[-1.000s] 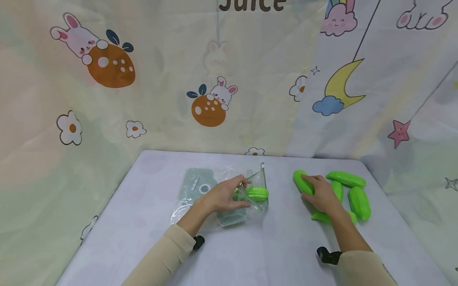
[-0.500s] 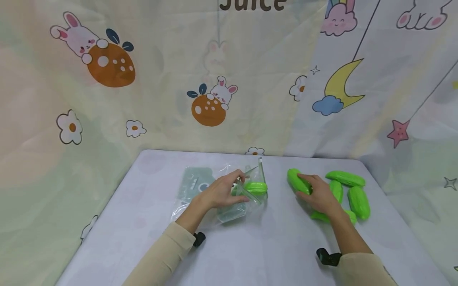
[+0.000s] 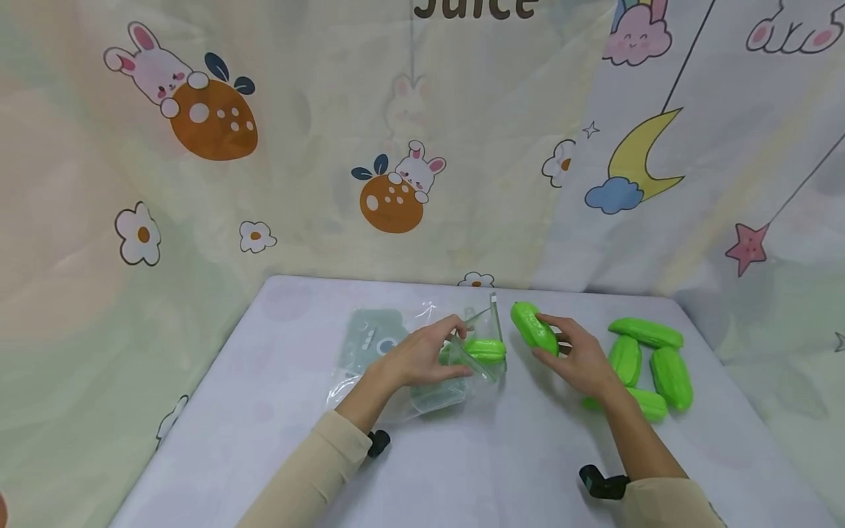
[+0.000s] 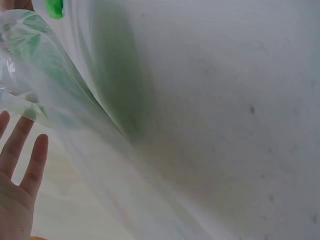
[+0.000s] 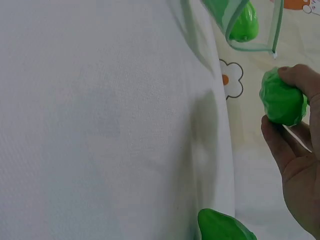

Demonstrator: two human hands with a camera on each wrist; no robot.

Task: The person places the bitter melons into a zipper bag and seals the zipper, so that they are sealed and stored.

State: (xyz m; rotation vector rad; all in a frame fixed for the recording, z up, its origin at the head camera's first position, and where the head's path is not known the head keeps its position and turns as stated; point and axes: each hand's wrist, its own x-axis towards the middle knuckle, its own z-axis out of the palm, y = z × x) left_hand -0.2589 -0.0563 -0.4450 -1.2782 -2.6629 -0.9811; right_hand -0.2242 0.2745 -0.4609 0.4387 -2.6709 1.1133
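Observation:
My left hand (image 3: pixel 422 357) grips the mouth of a clear zip bag (image 3: pixel 437 396), thumb and fingers spread apart at its edge. Inside that mouth lies a bright green, ridged toy cucumber (image 3: pixel 487 351). Just right of the bag, my right hand (image 3: pixel 581 359) holds another toy cucumber (image 3: pixel 532 327) above the table, between thumb and fingers. The right wrist view shows this held cucumber (image 5: pixel 282 97) end-on, apart from the bag's rim (image 5: pixel 252 49). In the left wrist view, clear plastic (image 4: pixel 60 85) hides part of the left hand (image 4: pixel 17 200).
Several more toy cucumbers (image 3: pixel 672 378) lie on the right side of the white-covered table (image 3: pixel 502 469), partly behind the right wrist. A grey-green printed panel (image 3: pixel 372 330) shows in flat plastic at the left hand's far side. A patterned cloth (image 3: pixel 317 147) hangs behind the table.
My right hand has lifted its cucumber off the table beside the others and moved it left, closer to the bag. The left hand stays at the bag's mouth.

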